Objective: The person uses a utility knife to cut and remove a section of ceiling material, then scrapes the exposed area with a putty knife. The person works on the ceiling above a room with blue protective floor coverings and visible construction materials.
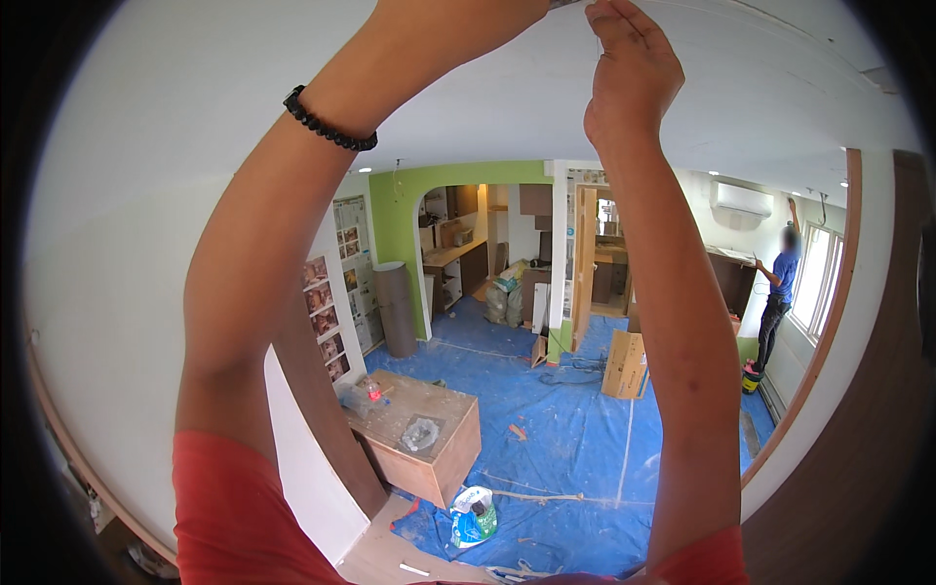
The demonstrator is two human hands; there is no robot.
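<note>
Both my arms reach up to the white ceiling [517, 107]. My left hand [468, 14], above a black bead bracelet [330, 125], is cut off by the top edge, so its fingers are hidden. A small greyish thing [564, 4] shows at its right side, too little of it to name. Close to that, my right hand [636, 78] is closed in a pinch with its fingertips at the top edge. What the pinch holds is too small to make out.
Blue sheeting [565, 458] covers the floor. Below stand a wooden box-like cabinet [419, 429], a white-and-green sack [474, 517] and a cardboard box [624, 366]. At the right, a person in blue [784, 268] stands raised by the window, one arm up.
</note>
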